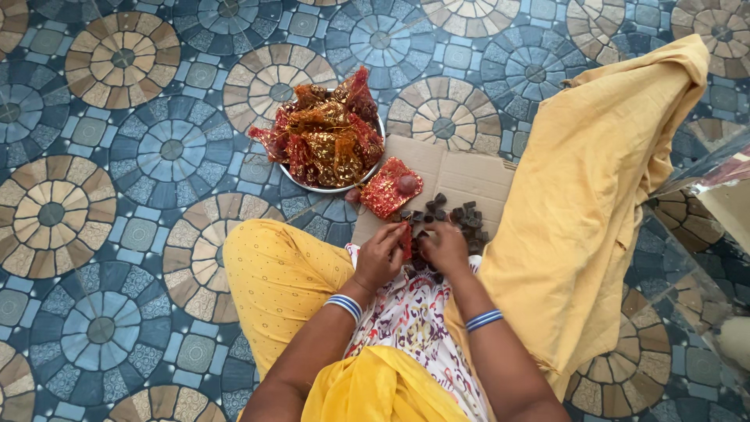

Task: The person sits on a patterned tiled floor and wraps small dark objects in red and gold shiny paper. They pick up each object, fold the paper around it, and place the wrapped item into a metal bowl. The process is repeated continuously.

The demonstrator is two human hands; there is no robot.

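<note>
While both hands (380, 254) (445, 248) pinch 1 red pouch (406, 241), dark cubes (461, 219) at 1 o'clock could scatter if nudged.

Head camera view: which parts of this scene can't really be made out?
- What the left hand and right hand pinch: only a red sliver shows, the fingers cover the rest.
- The small dark pieces on the cardboard: too small to identify.
- The steel bowl: its inside is buried under red-and-gold pouches.
- The shiny thing at the right edge: cut off and blurred.
</note>
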